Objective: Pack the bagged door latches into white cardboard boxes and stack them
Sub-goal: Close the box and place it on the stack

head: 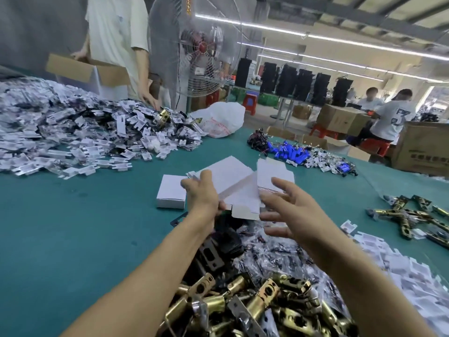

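- Brass door latches point(255, 307) lie heaped nearest, under both forearms and below the two grips, with clear plastic bags glinting among them.
- Far to the left of the left grip and beyond it, a broad heap of small bagged parts point(73, 132) with white cards covers the green bench point(73, 227).
- One closed white cardboard box point(171, 190) sits on the bench just left of the left grip.
- Left grip point(201, 193) has its fingers curled round the near left edge of an unfolded white box blank point(233, 176), thumb on the upper face, and holds it above the bench.
- That blank spreads between the two grips, and one panel stands tilted up on its right side.
- Right grip point(289, 210) is spread wide and holds nothing, just right of the blank; whether its fingertips touch the card I cannot tell.
- Beyond the right grip lies a cluster of blue cylinders point(291, 152) among more small bagged parts.
- Well to the right of the right grip, loose brass latches point(408, 215) lie crossed on the bench.
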Motion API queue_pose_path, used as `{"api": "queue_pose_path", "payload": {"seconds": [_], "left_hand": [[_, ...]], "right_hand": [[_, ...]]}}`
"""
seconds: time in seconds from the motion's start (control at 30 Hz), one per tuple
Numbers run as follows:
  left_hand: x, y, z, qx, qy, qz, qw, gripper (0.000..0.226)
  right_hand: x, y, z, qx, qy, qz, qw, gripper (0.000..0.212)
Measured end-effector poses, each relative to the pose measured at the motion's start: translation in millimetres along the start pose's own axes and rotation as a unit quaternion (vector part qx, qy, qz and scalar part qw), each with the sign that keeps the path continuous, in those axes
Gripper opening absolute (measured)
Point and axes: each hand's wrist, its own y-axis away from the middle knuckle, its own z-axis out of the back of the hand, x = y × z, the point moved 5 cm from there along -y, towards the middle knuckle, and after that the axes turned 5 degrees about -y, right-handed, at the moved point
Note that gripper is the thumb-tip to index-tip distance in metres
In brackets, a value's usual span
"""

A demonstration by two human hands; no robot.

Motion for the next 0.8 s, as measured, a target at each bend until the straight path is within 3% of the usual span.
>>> {"api": "queue_pose_path", "payload": {"seconds": [0.2,0.3,0.37,0.5,0.63,0.7,0.8], "left_hand": [[-6.6,-52.7,38.3,-0.127,-0.012,0.003,0.992,0.023],[2.3,-66.2,49.4,-0.159,-0.064,0.026,0.985,0.064],[10.3,-69.2,55.1,-0.177,-0.135,0.028,0.975,0.079],[26.0,-65.4,70.3,-0.217,-0.296,0.015,0.93,0.083],[37.2,-68.4,83.0,-0.224,-0.341,0.015,0.913,0.075],[34.1,-68.3,85.9,-0.227,-0.371,-0.036,0.9,0.07],[29.0,-62.7,81.8,-0.175,-0.48,-0.166,0.843,0.081]], "right_hand": [[-26.2,20.8,18.1,0.04,0.023,-0.018,0.999,0.024],[-33.7,22.4,24.1,0.032,0.06,-0.011,0.998,0.016],[-35.4,21.7,24.7,0.032,0.078,-0.001,0.996,0.017],[-34.6,22.1,22.5,0.048,0.092,0.014,0.995,0.018],[-36.9,25.6,25.8,0.052,0.094,0.017,0.994,0.022],[-39.0,27.6,28.7,0.049,0.086,0.015,0.995,0.021],[-40.3,29.6,31.4,0.044,0.08,0.016,0.996,0.019]]}}
